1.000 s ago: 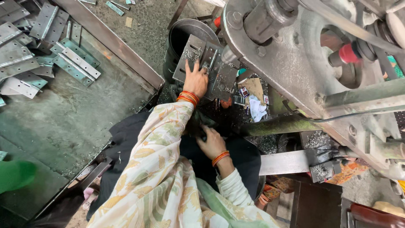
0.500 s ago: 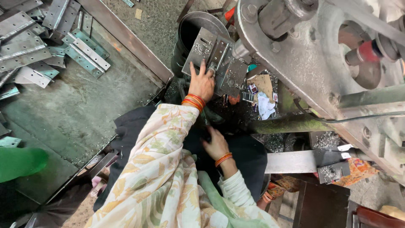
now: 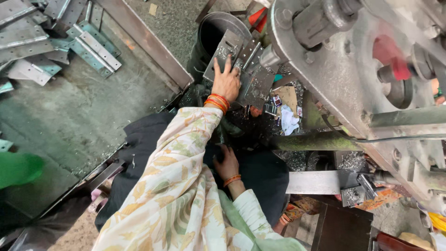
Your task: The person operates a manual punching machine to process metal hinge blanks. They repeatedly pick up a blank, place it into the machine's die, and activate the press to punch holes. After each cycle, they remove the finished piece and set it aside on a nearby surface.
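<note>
pressing left hand [image 3: 226, 82] on metal plates [image 3: 253, 76], dark bucket [image 3: 218, 29]

Left hand [image 3: 226, 83] presses stamped metal plates [image 3: 253, 76]; right hand [image 3: 226, 163] rests below.

Sleeve [image 3: 176, 186] was cream with yellow-green leaf print; bangles [image 3: 217, 102] orange-red; metal plates [image 3: 241, 65] grey steel; floor [image 3: 79, 116] dull green; machine knob [image 3: 388, 56] red; rag [image 3: 289, 120] white; lap cloth [image 3: 265, 172] black

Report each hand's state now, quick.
Left hand: open, fingers spread flat on the grey punched metal plates.
Right hand: fingers curled, resting on dark cloth in the lap; whether it holds anything cannot be told.
</note>
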`<state>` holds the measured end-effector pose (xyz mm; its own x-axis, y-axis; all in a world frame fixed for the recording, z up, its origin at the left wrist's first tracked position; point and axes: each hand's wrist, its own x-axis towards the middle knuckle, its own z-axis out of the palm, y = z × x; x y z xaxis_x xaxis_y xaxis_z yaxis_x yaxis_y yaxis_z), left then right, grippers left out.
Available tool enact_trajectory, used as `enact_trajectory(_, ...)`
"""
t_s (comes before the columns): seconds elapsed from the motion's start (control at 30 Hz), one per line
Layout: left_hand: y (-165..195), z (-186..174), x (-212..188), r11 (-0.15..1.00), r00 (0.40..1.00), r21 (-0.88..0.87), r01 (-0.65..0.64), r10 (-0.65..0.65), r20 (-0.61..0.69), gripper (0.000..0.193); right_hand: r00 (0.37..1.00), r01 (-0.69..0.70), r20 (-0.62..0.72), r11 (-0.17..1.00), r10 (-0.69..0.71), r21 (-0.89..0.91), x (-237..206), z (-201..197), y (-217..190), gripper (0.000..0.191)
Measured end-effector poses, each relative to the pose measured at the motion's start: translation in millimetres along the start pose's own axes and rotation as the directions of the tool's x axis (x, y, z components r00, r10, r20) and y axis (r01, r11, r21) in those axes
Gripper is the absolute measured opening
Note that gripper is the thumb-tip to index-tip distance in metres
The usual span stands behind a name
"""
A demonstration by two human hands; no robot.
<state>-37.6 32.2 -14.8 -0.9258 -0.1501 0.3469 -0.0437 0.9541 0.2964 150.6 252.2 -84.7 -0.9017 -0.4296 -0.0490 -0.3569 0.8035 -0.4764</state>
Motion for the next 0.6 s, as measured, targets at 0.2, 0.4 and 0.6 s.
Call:
enact_trajectory(0.2,-22.1,-40.8,-3.0,0.995,0.993,-0.055,0.083,-0.087,-0.083,0.035,0.989,0.136,0.055,0.990,-0.134,-0.035,33.9,-39.1,-6.1,0.065)
enact_trajectory(0.4,-133.4,-86.4,-24.8,0.914,0.931,-0.214,0.345,-0.363,-0.047,0.032,0.987,0.129,0.110,0.988,-0.119,-0.089,56.5,-109.8,-65.9,0.050)
enact_trajectory(0.6,-282.1,-83.6,-136.0,0.747,0.757,0.123,0.653,-0.651,-0.063,0.031,0.987,0.116,0.125,0.990,-0.105,-0.086,59.2,-115.2,-96.3,0.047)
